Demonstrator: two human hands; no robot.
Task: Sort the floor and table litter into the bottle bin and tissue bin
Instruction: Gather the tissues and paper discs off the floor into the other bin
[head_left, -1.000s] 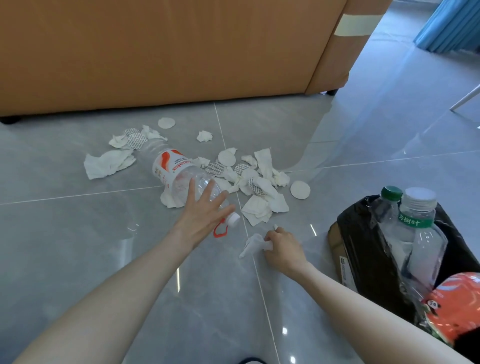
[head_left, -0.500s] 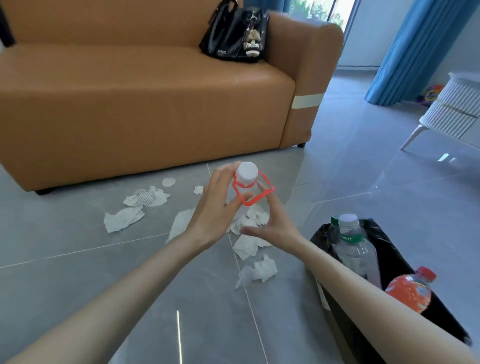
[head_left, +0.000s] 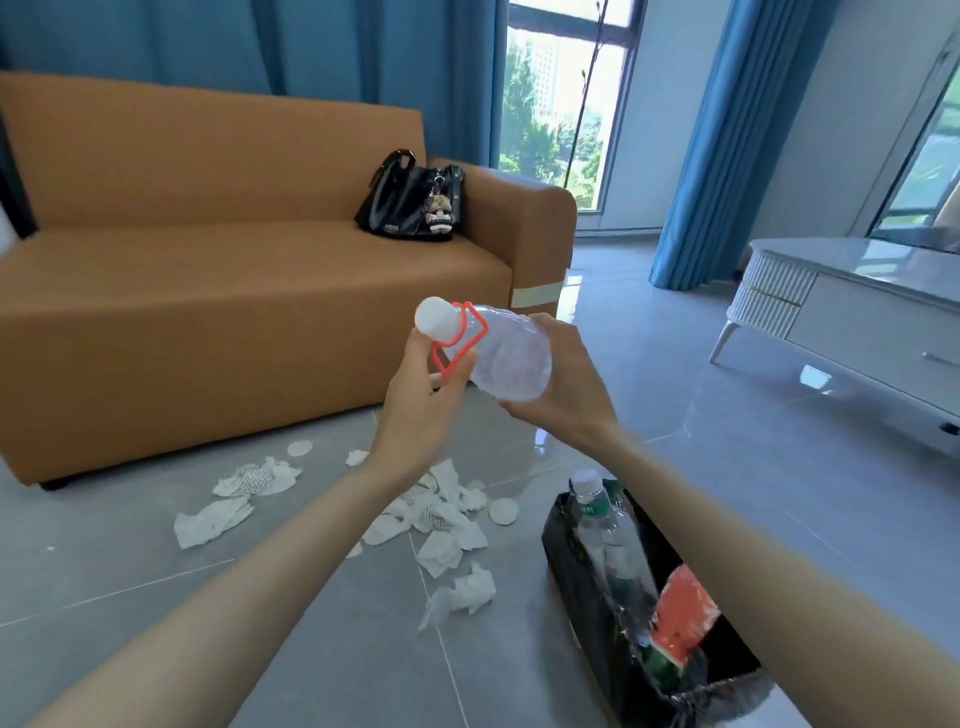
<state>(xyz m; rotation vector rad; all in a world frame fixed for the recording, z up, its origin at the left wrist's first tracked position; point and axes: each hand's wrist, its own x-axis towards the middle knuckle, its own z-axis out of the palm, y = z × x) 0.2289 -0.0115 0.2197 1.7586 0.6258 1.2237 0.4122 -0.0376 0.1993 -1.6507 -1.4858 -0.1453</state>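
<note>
Both hands hold the bottle (head_left: 511, 356) in the air, up and left of the bin (head_left: 576, 587) — left hand (head_left: 415, 408) pinching the neck, right hand (head_left: 571, 395) cupping the body. Empty and thin-walled, it looks light and crushable; the stiff neck seems the surest hold. Earlier it stood upright and lower — now it tilts, cap to the left.

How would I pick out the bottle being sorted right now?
Find the orange sofa. In front of its right end, the left hand and right hand hold a clear bottle in the air. Unlike the bottles in the black bin, it carries a red loop at its neck.
</note>
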